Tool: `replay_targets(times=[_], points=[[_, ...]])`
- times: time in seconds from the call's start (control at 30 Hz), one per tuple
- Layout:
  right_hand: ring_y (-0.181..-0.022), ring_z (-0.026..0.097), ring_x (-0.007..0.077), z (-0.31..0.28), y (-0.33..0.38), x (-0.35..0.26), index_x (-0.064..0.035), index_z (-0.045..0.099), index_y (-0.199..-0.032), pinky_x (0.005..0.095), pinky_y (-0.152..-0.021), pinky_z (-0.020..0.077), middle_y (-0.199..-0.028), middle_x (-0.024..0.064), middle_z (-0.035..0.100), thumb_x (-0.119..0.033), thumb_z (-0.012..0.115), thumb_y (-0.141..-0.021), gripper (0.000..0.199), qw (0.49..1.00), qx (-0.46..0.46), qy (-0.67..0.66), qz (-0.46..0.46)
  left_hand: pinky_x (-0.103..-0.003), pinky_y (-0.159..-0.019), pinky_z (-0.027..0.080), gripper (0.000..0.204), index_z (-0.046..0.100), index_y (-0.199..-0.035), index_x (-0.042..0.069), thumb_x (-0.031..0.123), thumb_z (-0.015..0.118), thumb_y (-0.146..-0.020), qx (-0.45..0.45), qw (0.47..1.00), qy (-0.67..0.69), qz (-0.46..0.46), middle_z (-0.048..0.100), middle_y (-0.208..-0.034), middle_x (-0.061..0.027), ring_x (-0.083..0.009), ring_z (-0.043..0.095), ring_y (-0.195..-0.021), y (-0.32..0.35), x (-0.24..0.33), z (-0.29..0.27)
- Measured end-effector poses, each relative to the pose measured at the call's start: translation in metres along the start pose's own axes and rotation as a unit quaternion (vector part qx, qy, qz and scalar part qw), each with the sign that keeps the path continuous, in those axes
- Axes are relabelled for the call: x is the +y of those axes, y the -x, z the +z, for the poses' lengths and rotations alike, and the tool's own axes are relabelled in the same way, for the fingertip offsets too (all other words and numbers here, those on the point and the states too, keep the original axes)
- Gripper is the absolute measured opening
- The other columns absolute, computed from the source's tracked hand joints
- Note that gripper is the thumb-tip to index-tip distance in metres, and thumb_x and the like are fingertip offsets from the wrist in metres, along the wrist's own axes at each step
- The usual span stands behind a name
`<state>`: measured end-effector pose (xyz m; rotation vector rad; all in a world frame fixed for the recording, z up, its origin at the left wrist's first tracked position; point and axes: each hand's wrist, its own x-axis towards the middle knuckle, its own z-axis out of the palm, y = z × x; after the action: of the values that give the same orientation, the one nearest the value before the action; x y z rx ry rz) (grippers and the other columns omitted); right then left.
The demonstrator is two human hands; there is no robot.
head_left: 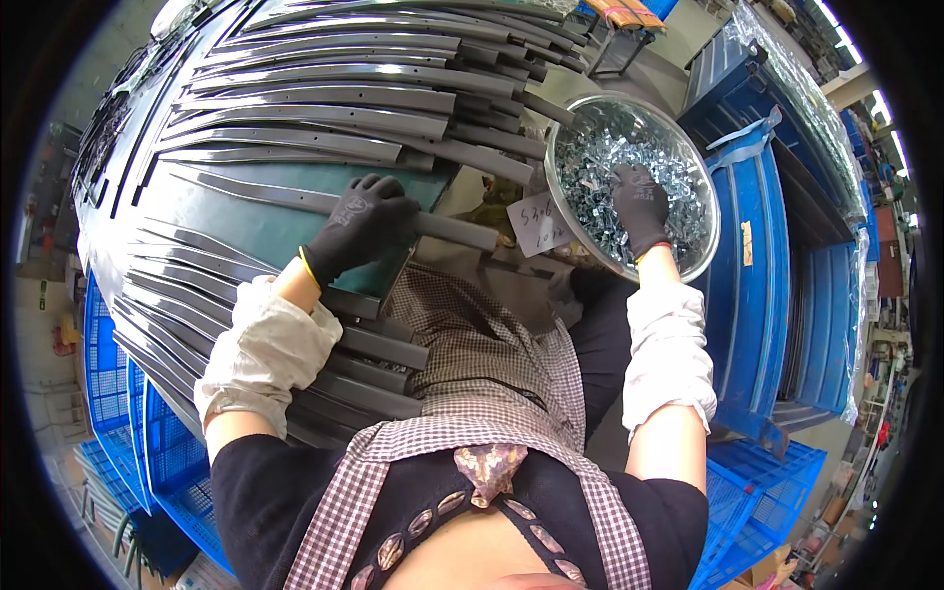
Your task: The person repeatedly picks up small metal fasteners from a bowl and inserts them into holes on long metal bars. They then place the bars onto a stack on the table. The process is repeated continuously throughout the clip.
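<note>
My left hand (362, 218), in a dark glove with a yellow cuff edge, is closed around a long dark grey plastic strip (454, 232). That strip lies across the green tabletop (275, 221), its blunt end jutting past the table edge toward me. At the right, my right hand (641, 205), gloved alike, reaches into a round metal bowl (710, 211) full of small shiny metal clips (602, 147). Its fingers are bent together at the clips; whatever they pinch is too small to make out.
Many similar strips (324, 98) lie in rows across the far tabletop, and more strips (197, 285) lie nearer me. A handwritten paper card (539, 224) sits by the bowl. Large blue metal bins (752, 285) stand at right; blue plastic crates (167, 442) are at lower left.
</note>
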<state>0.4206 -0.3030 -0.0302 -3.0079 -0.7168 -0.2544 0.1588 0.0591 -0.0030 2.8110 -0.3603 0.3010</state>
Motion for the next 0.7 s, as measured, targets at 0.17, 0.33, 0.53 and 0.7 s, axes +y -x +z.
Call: replay_targets(times=[0.17,0.33,0.53,0.7], points=[[-0.089,0.070,0.0346,0.002,0.007,0.014,-0.0175,0.072,-0.104,0.0464,-0.076,0.0558,-0.099,0.0127,0.071,-0.029,0.063,-0.092,0.019,0.993,0.056,-0.102,-0.010,-0.044,-0.089,0.046,0.029,0.063,-0.096,0.011,0.020,0.078,-0.074,0.009,0.999,0.047,0.013,0.059,-0.097,-0.0082,-0.0328,0.059,-0.097,0.004,0.040,0.005],[-0.097,0.069,0.0342,0.048,-0.006,0.061,-0.0194,0.070,-0.115,0.0470,-0.080,0.0560,-0.107,0.0121,0.070,-0.032,0.066,-0.091,0.027,0.993,0.073,-0.057,-0.069,-0.045,-0.095,0.045,0.030,0.063,-0.101,0.010,0.017,0.077,-0.076,-0.016,0.997,0.070,0.027,0.064,-0.106,-0.0092,-0.0337,0.060,-0.105,0.003,0.050,0.016],[-0.106,0.068,0.0366,0.052,0.005,0.049,-0.0214,0.064,-0.124,0.0469,-0.084,0.0579,-0.120,0.0149,0.063,-0.044,0.067,-0.090,0.040,0.999,0.007,0.038,-0.016,-0.046,-0.106,0.040,0.047,0.066,-0.124,0.012,0.014,0.076,-0.078,-0.063,0.994,0.080,0.039,0.067,-0.122,-0.0117,-0.0308,0.060,-0.118,0.013,0.063,-0.001],[-0.083,0.071,0.0358,-0.032,0.022,0.000,-0.0109,0.073,-0.095,0.0488,-0.075,0.0568,-0.094,0.0151,0.073,-0.031,0.056,-0.094,0.026,0.998,-0.008,-0.050,0.034,-0.045,-0.108,0.038,0.048,0.066,-0.125,0.010,0.012,0.076,-0.078,-0.039,0.995,0.078,0.041,0.068,-0.121,-0.0120,-0.0311,0.062,-0.116,0.021,0.052,-0.009]])
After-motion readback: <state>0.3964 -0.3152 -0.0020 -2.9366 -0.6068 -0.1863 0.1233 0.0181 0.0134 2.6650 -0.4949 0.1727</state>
